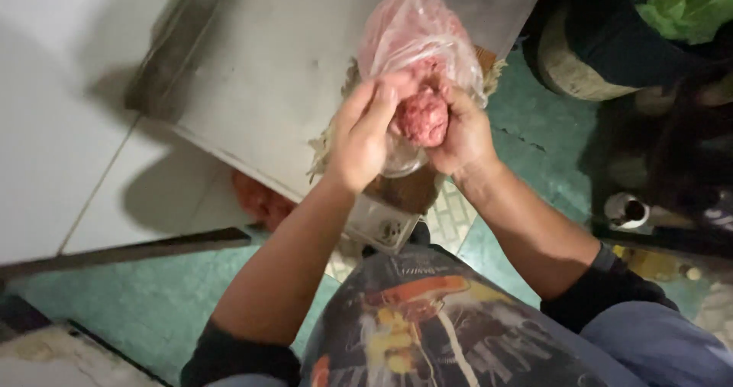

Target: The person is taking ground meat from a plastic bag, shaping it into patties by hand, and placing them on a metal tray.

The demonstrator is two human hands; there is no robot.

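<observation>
A lump of pink minced meat [422,117] sits between my two hands, coming out of a thin clear plastic bag [408,32] that bulges above them. My left hand [366,131] cups the meat from the left with fingers curled around it. On the other side, my right hand [462,131] grips the meat and the bag's lower edge. Both hands hover over the near corner of a grey metal table [290,59]. A clear plastic tub [398,162] shows just under the hands.
A small white scale-like device [382,223] sits below the hands at the table's corner. White tiled wall [53,112] lies to the left, green floor [153,303] beneath. A dark basket with green leaves [679,9] stands top right. A small round container [628,210] rests at right.
</observation>
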